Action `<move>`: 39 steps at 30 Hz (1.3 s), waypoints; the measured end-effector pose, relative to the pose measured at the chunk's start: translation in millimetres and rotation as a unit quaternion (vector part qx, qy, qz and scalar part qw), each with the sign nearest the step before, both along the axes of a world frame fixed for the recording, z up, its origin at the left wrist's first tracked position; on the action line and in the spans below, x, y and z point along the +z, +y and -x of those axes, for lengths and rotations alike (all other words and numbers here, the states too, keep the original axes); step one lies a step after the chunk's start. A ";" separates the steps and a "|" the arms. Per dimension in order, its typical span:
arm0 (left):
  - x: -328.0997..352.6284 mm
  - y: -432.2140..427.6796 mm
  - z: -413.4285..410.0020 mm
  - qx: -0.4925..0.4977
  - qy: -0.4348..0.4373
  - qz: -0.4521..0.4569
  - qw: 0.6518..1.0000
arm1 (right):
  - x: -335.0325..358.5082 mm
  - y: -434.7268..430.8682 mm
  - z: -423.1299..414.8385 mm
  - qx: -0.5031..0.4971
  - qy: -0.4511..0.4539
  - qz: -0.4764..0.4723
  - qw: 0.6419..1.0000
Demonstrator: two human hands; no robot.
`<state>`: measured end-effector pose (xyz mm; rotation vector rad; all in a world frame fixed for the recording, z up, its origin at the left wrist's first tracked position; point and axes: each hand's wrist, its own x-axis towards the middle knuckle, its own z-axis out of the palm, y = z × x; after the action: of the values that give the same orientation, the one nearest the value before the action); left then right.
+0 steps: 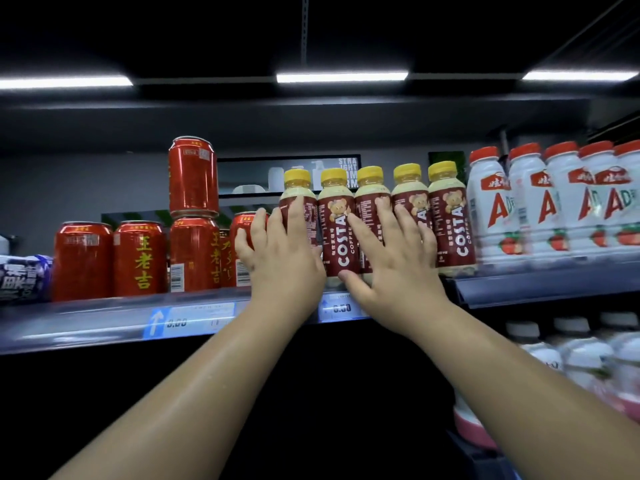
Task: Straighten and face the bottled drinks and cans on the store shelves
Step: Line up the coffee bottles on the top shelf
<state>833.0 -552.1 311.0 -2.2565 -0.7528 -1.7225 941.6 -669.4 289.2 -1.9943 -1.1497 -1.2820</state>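
Note:
Several Costa coffee bottles (338, 223) with yellow caps stand in a row on the upper shelf (104, 320). My left hand (280, 251) lies with spread, straight fingers against the leftmost bottle (298, 202) and partly covers a red can behind it. My right hand (391, 254) presses flat against the third and fourth bottles, thumb low near the second bottle's base. The second and fifth bottles show their Costa label to the front; the others are turned. Red cans (140, 258) stand to the left, one can (193, 174) stacked on top of another.
White bottles with red caps (540, 202) fill the shelf to the right. A dark blue-and-white pack (20, 277) sits at the far left. More white bottles (581, 355) stand on the lower right shelf. Price tags (194, 318) line the shelf edge.

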 end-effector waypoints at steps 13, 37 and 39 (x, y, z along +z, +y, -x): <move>-30.9 -34.1 -19.1 0.003 0.004 0.103 0.995 | -3.4 -33.7 -44.7 -0.026 0.018 -0.033 0.999; -5.1 -19.6 8.5 0.026 0.026 0.169 0.985 | -5.2 -34.6 -49.5 0.000 0.000 0.031 1.000; -6.3 -17.8 11.6 0.006 0.011 0.174 0.985 | -4.8 -34.8 -48.9 -0.005 0.002 0.037 0.999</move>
<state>821.5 -569.9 304.7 -2.4758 -1.1376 -1.6653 990.5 -704.3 284.4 -2.0572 -1.2039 -1.2561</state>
